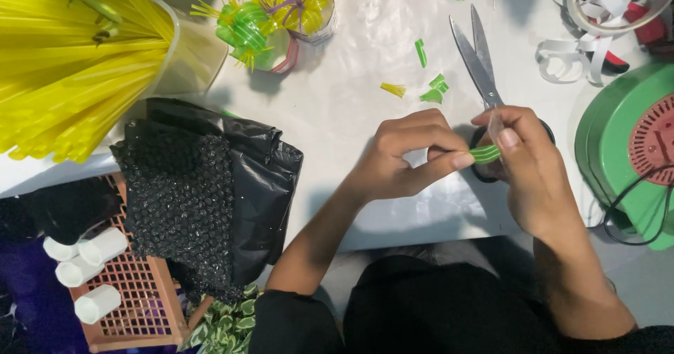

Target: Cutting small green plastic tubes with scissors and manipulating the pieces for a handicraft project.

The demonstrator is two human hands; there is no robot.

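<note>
i'm pinching a short green straw piece (484,154) between my left hand (404,154) and right hand (530,168), fingers clenched on it, just above the scissors (477,62) lying on the white table (351,94).

Left hand (400,154) reaching in from lower left, forearm bare, thumb and forefinger pinched together at the tips. Right hand (530,164) coming up from lower right, fingers curled, fingertips (507,138) meeting those of the left. Both wrists raised, hands touching.
</note>
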